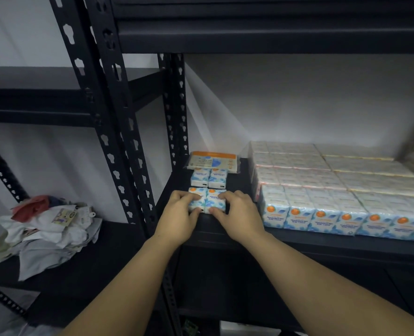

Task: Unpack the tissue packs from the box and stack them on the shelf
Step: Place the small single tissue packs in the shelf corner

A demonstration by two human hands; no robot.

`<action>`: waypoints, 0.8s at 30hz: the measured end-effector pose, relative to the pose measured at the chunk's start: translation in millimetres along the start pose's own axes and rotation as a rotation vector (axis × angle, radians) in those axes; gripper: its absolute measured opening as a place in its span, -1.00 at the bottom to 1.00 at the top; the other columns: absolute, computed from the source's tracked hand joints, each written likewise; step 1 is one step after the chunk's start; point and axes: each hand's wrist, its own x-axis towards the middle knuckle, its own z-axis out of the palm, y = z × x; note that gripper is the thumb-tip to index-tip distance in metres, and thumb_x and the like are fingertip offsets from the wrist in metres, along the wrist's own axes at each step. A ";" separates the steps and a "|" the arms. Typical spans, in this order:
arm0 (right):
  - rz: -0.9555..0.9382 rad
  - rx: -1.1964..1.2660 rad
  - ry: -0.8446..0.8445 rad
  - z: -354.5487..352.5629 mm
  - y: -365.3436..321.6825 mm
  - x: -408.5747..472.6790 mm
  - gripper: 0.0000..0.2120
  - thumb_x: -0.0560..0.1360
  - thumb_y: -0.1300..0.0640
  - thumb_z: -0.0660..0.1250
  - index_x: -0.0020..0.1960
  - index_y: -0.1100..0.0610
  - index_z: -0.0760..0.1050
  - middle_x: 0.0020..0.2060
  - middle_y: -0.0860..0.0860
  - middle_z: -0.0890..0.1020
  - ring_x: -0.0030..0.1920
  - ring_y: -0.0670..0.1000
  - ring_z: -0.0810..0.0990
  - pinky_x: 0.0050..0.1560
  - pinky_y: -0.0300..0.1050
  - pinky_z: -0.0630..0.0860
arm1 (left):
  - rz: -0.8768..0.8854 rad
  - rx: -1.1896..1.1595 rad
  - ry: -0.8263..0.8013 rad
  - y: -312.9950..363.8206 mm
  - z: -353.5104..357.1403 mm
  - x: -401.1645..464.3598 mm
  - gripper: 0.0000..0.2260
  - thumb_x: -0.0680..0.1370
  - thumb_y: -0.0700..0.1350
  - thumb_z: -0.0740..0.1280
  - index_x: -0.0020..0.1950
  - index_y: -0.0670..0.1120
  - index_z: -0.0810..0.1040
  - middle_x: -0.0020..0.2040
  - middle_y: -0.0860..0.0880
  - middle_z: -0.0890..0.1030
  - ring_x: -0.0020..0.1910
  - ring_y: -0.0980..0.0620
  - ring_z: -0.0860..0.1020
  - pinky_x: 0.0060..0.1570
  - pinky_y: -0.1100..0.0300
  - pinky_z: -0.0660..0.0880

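On the shelf, both hands pinch two packs left of the stacked block, near a post.

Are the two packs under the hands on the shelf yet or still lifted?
On the shelf: both packs sit on its front edge, left hand and right hand gripping them.

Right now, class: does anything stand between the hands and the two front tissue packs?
Nothing: the left hand and right hand already grip the two blue-and-white plastic-wrapped tissue packs on the black metal shelf.
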 end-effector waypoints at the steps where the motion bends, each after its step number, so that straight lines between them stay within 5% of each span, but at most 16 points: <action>1: 0.006 0.006 0.007 2.1 -0.9 3.6 -0.51 0.54 -0.19 0.42 0.39 0.00 0.53 0.19 0.01 0.59 0.21 0.06 0.50 0.21 0.07 0.52 | -0.009 -0.002 0.004 0.1 0.6 3.9 -0.67 0.63 -0.12 0.40 0.40 -0.02 0.56 0.35 0.01 0.43 0.26 0.06 0.49 0.21 0.34 0.32; 14: 0.062 0.009 0.031 13.6 3.8 17.6 -0.53 0.58 -0.19 0.37 0.44 -0.08 0.47 0.24 -0.03 0.57 0.25 0.06 0.46 0.22 0.06 0.43 | -0.048 -0.013 0.050 0.4 10.8 18.8 -0.66 0.66 -0.11 0.34 0.45 0.01 0.50 0.48 0.04 0.41 0.33 0.03 0.50 0.17 0.24 0.40; 20: 0.135 0.156 0.065 12.5 0.3 24.0 -0.28 0.42 -0.32 0.43 0.48 -0.09 0.33 0.24 -0.03 0.54 0.26 0.04 0.50 0.25 0.15 0.50 | -0.102 -0.175 0.040 -0.5 4.1 33.1 -0.52 0.59 -0.16 0.36 0.51 -0.03 0.39 0.43 -0.05 0.44 0.35 0.02 0.47 0.23 0.21 0.39; 24: 0.178 0.188 0.080 12.7 -2.7 36.6 -0.28 0.50 -0.32 0.34 0.57 -0.07 0.28 0.35 0.01 0.52 0.34 0.09 0.46 0.31 0.14 0.48 | -0.116 -0.176 0.005 2.6 3.6 52.7 -0.54 0.65 -0.05 0.31 0.56 -0.04 0.37 0.45 -0.06 0.46 0.38 -0.01 0.46 0.28 0.17 0.37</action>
